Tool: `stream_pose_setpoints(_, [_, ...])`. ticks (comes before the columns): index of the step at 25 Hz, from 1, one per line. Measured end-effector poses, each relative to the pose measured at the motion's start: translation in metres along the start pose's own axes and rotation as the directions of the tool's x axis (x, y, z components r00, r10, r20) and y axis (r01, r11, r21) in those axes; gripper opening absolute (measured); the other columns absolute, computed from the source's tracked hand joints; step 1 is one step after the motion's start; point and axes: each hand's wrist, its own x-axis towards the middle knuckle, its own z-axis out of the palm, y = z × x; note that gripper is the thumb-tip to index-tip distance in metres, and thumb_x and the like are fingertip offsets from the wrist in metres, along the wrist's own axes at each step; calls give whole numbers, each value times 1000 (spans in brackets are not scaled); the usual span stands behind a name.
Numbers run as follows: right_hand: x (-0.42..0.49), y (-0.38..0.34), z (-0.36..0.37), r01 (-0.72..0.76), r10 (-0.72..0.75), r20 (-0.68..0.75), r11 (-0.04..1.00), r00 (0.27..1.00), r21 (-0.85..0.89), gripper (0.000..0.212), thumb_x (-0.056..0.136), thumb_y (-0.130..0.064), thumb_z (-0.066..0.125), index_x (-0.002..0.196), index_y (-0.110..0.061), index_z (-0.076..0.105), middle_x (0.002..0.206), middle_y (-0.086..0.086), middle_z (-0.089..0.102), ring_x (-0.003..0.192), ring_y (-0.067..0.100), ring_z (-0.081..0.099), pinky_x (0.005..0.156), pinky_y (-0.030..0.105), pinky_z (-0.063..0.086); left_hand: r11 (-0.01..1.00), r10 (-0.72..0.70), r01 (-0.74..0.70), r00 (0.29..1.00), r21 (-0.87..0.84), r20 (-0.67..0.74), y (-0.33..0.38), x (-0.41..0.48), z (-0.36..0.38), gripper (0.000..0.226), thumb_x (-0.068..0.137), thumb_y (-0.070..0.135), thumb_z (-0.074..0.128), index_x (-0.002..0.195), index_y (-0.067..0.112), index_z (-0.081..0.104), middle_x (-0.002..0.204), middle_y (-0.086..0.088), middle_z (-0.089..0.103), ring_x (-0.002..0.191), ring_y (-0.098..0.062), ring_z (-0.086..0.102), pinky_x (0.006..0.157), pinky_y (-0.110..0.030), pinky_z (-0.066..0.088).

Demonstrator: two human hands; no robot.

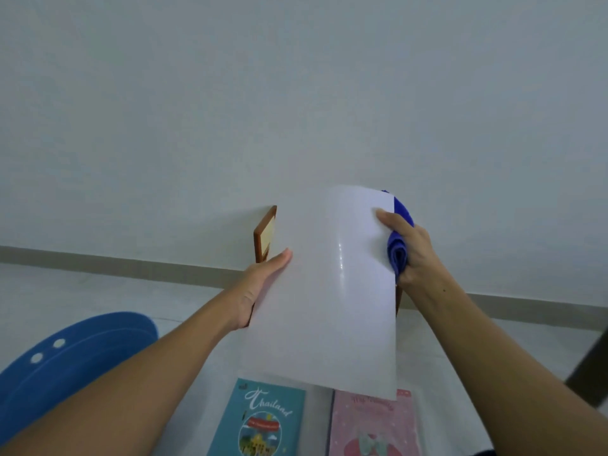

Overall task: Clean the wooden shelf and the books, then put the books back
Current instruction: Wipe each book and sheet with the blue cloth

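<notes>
White wall (pixel 296 93) fills the upper half of the head view; a grey baseboard (pixel 131 266) runs along its foot, and pale floor (pixel 98 291) lies below it. Just below centre, a white book (pixel 329 291) with a glossy, slightly bowed cover is held upright between both hands, clear of the floor. The left hand (pixel 260 284) is at the book's 9 o'clock edge: the thumb lies straight along the front of the cover, and the fingers are hidden behind it. The right hand (pixel 414 255) is at the book's 2 o'clock edge: the thumb presses on the front of the cover, and the fingers are curled round a bunched blue cloth (pixel 398 255) that sits just beside the book's right edge. The wooden shelf (pixel 263 235) stands against the wall behind the white book; only a brown frame edge shows at the book's 10 o'clock, with a thin sliver at its 4 o'clock. At 6 o'clock, two books lie flat on the floor side by side: a teal book (pixel 260 419) titled "Thailand" on the left and a pink book (pixel 371 426) on the right, its top edge covered by the white book. A blue round object (pixel 65 363) with white spots sits at 8 o'clock. A dark object (pixel 592 373) enters at 4 o'clock; what it is cannot be told.
</notes>
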Motion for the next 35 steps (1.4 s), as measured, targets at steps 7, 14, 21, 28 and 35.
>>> stream_pose_setpoints(7, [16,17,-23,9,-49,-167,972,985,-234,39,81,-23,74,113,-7,58,91,14,68,75,29,63,76,48,57,957,240,-238,971,166,12,3,5,8,31,95,25,55,126,22,53,119,-1,67,106,-21,66,89,-38,53])
stream_pose_setpoints(14, [24,36,-9,291,-457,88,395,885,-872,49,102,-36,33,147,-17,30,151,10,34,136,26,34,111,43,29,878,419,-396,907,269,-32,17,2,25,23,92,21,60,111,34,59,110,3,70,99,-22,69,89,-45,54])
stream_pose_setpoints(21, [10,30,25,475,-261,429,146,865,-868,53,104,-37,16,152,-30,-5,159,-10,-16,144,12,-22,117,42,-13,800,500,-467,866,377,12,27,-6,41,25,97,33,46,114,21,59,84,23,68,78,4,65,71,-17,53])
stream_pose_setpoints(28, [10,32,19,542,-275,549,-110,789,-833,50,104,-33,18,147,-46,-4,155,-25,-16,144,-1,-16,116,41,-12,834,503,-449,858,321,-107,28,-5,36,34,98,36,46,99,4,58,84,-6,50,78,-17,44,74,-31,38])
stream_pose_setpoints(35, [10,44,24,321,-282,295,50,913,-946,53,104,-35,17,152,-34,-5,160,-11,-15,147,15,-13,118,50,-4,846,492,-431,858,312,-149,31,-8,36,38,99,31,44,62,25,50,57,13,44,52,-5,37,54,-19,35])
